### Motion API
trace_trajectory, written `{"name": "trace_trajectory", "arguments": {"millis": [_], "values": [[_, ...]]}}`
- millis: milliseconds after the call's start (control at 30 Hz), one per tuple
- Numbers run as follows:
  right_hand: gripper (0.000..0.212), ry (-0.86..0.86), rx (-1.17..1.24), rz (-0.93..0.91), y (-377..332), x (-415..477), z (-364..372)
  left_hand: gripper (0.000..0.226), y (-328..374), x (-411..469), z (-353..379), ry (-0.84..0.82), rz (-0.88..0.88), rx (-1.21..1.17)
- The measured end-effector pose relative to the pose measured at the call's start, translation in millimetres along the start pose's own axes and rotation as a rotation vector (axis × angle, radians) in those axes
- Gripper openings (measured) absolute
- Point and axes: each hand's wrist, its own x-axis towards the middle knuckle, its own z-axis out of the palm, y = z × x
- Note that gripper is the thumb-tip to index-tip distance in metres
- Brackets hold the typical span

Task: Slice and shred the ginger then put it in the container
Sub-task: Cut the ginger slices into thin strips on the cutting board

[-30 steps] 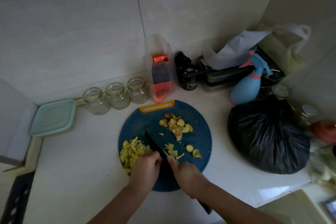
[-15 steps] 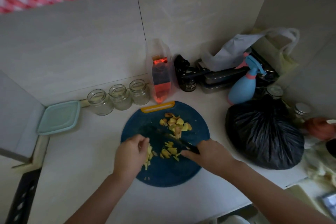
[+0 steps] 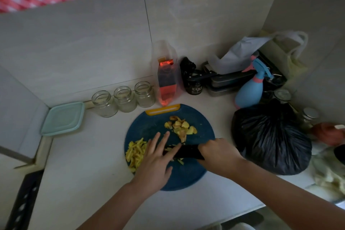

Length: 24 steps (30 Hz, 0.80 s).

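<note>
Centrally, beside a black bag, the blue cutting board lies well apart from the lidded mint container. The right hand grips the dark knife; the left hand rests flat, fingers straight, across its blade. Shredded ginger sits at the board's left edge, ginger pieces on its far side.

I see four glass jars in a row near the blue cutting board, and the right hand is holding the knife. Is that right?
Not quite. The head view shows three glass jars in a row, not four. The rest holds: they stand near the blue cutting board, and the right hand grips the knife.
</note>
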Motion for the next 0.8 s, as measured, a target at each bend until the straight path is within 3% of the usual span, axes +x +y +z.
{"name": "trace_trajectory", "arguments": {"millis": [200,467,600,733,800], "values": [[0.035,0.061,0.056,0.158,34,-22,10,0.061,-28,9,6,-0.036,-0.158,0.041],[0.045,0.149,0.57,0.487,50,-15,35,0.084,-15,51,10,-0.172,-0.356,-0.275],[0.049,0.168,0.709,0.549,47,-15,39,0.086,1,51,17,-0.184,-0.276,-0.179],[0.05,0.165,0.733,0.573,46,-16,42,0.068,18,47,21,-0.168,-0.078,-0.131],[0.049,0.157,0.734,0.573,44,-14,44,0.048,20,49,24,-0.145,-0.042,-0.137]]}}
